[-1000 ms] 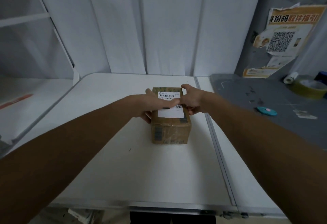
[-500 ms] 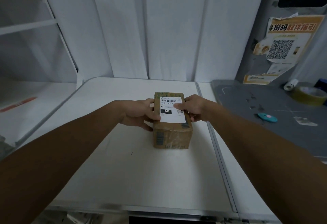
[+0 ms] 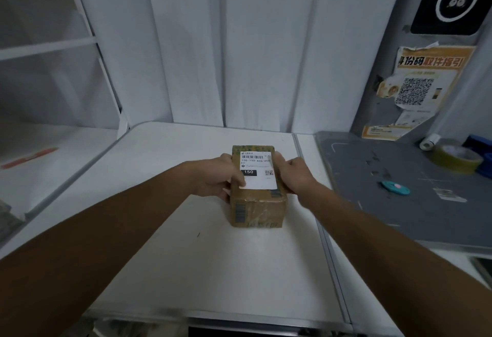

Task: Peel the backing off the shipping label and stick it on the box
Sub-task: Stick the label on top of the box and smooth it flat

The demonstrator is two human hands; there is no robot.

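A small brown cardboard box (image 3: pixel 257 210), wrapped in clear tape, stands on the white table (image 3: pixel 213 270). A white shipping label (image 3: pixel 259 174) with a barcode and a black "150" block lies flat on the box's top. My left hand (image 3: pixel 217 176) clasps the box's left side, its thumb resting on the label's near-left corner. My right hand (image 3: pixel 294 174) presses against the box's right side, fingers along the top edge. A bit of white shows under my left hand; I cannot tell what it is.
A grey mat (image 3: pixel 399 184) lies to the right with a teal cutter (image 3: pixel 395 187), a roll of tape (image 3: pixel 455 158) and a small paper roll (image 3: pixel 429 141). Posters hang on the right wall. White shelving stands at the left.
My left hand slid off the label to the box's left side. My right hand moved from the label's top to the right side. The whole label now shows.
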